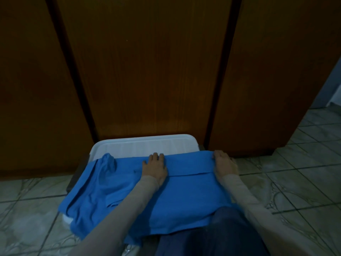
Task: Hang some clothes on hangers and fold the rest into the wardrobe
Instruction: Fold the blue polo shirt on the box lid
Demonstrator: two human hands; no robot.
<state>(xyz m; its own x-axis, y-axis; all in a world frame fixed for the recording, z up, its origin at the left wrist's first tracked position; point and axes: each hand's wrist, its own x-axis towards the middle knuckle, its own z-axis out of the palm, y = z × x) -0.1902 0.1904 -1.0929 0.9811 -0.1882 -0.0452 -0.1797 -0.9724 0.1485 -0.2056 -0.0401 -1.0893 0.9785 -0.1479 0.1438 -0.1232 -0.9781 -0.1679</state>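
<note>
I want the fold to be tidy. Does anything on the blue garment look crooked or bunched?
Yes. The blue garment lies mostly flat under the left hand and right hand, but its left part is bunched into ridges and hangs off the white lid toward the floor.
</note>
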